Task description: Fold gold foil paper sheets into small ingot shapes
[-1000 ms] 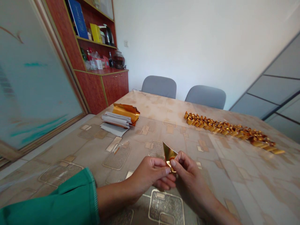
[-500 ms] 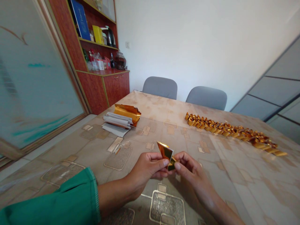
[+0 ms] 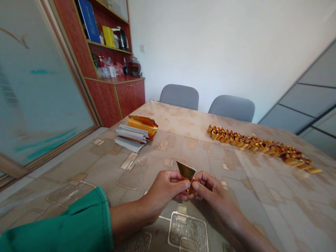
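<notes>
Between my two hands is a small piece of gold foil paper [image 3: 186, 170], partly folded, with a pointed flap standing up and a pale edge along its top. My left hand [image 3: 168, 187] pinches its left side between thumb and fingers. On the other side my right hand [image 3: 208, 187] is closed on the lower right part, thumb in front. Both hands are held just above the table, close together. The fingers hide the lower part of the foil.
A stack of loose foil sheets [image 3: 132, 134], gold and pale-backed, lies at the table's [image 3: 170, 112] left. Rows of folded gold foil pieces [image 3: 257, 145] stretch along the right. Two grey chairs [image 3: 179, 96] stand behind, and a red-brown cabinet [image 3: 130, 98] at the back left.
My right hand has shifted slightly left, nearer the left hand. The foil's upright flap has tilted and now shows a wider, darker face.
</notes>
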A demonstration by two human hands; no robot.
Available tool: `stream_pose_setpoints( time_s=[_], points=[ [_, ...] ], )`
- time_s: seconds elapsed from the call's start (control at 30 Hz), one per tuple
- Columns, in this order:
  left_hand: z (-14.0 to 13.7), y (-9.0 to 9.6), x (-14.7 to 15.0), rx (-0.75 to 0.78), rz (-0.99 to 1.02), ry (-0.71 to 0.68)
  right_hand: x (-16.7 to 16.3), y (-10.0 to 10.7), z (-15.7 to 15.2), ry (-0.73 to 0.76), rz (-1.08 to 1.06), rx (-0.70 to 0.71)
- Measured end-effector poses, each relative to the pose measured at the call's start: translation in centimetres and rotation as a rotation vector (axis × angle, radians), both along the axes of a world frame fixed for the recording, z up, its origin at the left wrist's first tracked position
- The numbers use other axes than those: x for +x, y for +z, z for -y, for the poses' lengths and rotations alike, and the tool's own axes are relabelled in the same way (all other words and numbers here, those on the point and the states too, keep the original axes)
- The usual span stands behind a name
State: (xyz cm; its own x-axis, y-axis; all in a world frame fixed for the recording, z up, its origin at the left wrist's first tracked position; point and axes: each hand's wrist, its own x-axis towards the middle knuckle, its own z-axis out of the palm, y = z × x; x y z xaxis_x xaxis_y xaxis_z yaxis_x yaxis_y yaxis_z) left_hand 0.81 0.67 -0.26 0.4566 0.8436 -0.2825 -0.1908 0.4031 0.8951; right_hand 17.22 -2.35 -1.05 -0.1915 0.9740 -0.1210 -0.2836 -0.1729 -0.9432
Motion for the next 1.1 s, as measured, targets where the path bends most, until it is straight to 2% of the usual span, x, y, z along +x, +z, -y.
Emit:
stream_pose_setpoints(
  time_s=[0.13,0.33,0.47,0.53,0.6,0.7,0.77,0.83,0.9,0.97,1.0,1.03,1.1],
  points=[
    [0.1,-0.1,0.1,0.041,0.024,-0.018,-0.1,-0.3,0.0,-0.004,-0.039,0.024],
    [0.0,-0.3,0.2,0.124,0.074,-0.011,-0.4,0.7,0.2,0.056,-0.025,0.005],
    [-0.1,-0.6,0.2,0.140,0.049,-0.116,-0.5,0.7,0.3,0.076,-0.056,-0.012],
    [0.0,-0.6,-0.1,0.197,0.001,-0.159,-0.4,0.6,0.2,0.045,-0.093,-0.031],
    [0.0,-0.2,-0.5,0.427,-0.110,-0.107,-0.1,0.7,0.1,-0.052,-0.112,-0.060],
    [-0.1,0.6,-1.1,1.080,-0.402,0.068,0.3,1.0,-0.1,-0.163,-0.099,-0.097],
    [-0.3,1.1,-1.3,1.434,-0.548,0.134,0.4,1.2,-0.1,-0.164,-0.088,-0.114],
    [-0.4,1.3,-1.2,1.643,-0.603,0.134,0.2,1.3,0.0,-0.156,-0.094,-0.131],
    [-0.5,1.3,-1.1,1.755,-0.606,0.085,0.0,1.2,0.1,-0.155,-0.102,-0.139],
    [-0.7,1.2,-1.0,1.779,-0.575,0.046,-0.2,1.1,0.3,-0.148,-0.104,-0.136],
    [-0.8,1.2,-1.0,1.743,-0.545,0.051,-0.2,1.2,0.3,-0.131,-0.096,-0.128],
    [-0.9,1.2,-1.0,1.663,-0.505,0.084,-0.1,1.3,0.3,-0.114,-0.079,-0.109],
    [-1.2,1.3,-0.9,1.348,-0.413,0.193,0.3,1.7,0.3,-0.145,0.005,-0.019]
  ],
)
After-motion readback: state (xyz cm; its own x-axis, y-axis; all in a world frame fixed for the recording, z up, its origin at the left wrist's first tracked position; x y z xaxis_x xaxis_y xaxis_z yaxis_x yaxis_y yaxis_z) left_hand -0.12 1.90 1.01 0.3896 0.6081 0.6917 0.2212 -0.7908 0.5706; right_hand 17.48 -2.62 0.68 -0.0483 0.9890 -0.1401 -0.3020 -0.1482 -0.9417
